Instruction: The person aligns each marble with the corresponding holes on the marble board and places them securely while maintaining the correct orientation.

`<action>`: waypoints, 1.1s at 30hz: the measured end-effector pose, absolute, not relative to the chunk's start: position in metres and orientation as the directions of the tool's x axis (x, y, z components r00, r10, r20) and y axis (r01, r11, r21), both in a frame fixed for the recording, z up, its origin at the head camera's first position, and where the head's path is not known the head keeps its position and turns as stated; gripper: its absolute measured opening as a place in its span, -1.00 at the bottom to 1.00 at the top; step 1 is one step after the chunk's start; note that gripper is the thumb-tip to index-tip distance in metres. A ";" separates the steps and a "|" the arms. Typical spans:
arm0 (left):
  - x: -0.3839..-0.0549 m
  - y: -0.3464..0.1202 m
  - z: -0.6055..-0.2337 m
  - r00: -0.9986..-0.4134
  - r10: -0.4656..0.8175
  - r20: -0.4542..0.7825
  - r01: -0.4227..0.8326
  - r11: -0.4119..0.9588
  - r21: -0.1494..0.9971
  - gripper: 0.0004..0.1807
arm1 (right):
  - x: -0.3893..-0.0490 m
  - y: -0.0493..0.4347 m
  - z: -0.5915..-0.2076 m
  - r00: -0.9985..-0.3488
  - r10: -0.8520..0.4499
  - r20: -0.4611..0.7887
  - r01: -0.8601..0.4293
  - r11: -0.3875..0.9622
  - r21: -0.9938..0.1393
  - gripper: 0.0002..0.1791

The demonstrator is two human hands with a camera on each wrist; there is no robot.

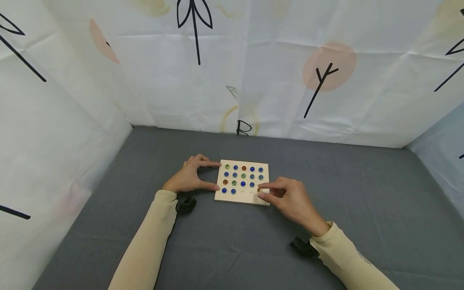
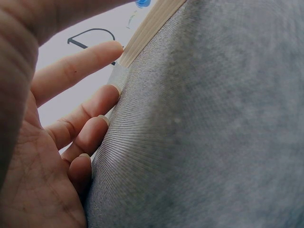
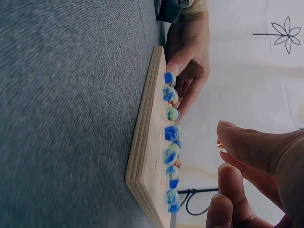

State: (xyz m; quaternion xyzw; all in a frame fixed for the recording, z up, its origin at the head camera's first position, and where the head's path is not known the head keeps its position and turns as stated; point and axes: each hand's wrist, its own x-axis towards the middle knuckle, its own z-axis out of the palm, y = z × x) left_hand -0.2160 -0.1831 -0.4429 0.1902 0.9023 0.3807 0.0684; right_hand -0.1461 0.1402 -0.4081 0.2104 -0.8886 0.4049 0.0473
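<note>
A pale wooden board (image 1: 237,197) lies on the grey cloth, with rows of blue, green and orange-brown glass marbles (image 1: 243,176) seated in it. Two bare hollows show in its nearest row. My right hand (image 1: 290,197) pinches an orange-and-clear marble (image 3: 220,145) between thumb and forefinger; in the right wrist view it is off the board, over the near right corner in the head view. With thumb and forefinger spread, my left hand (image 1: 190,175) touches the board's left edge. Its other fingers (image 2: 90,135) rest loosely near the cloth in the left wrist view.
Grey cloth (image 1: 232,241) covers the table around the board. White patterned sheets (image 1: 268,80) hang at the back and both sides. A black wrist camera (image 1: 186,205) sits at the left wrist, another (image 1: 303,247) at the right.
</note>
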 end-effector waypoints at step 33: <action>-0.216 -0.181 -0.443 -0.921 0.389 0.005 0.279 0.652 0.705 -0.21 | -0.158 0.096 -0.425 -0.903 -0.387 0.185 -0.412 0.663 -0.625 -0.86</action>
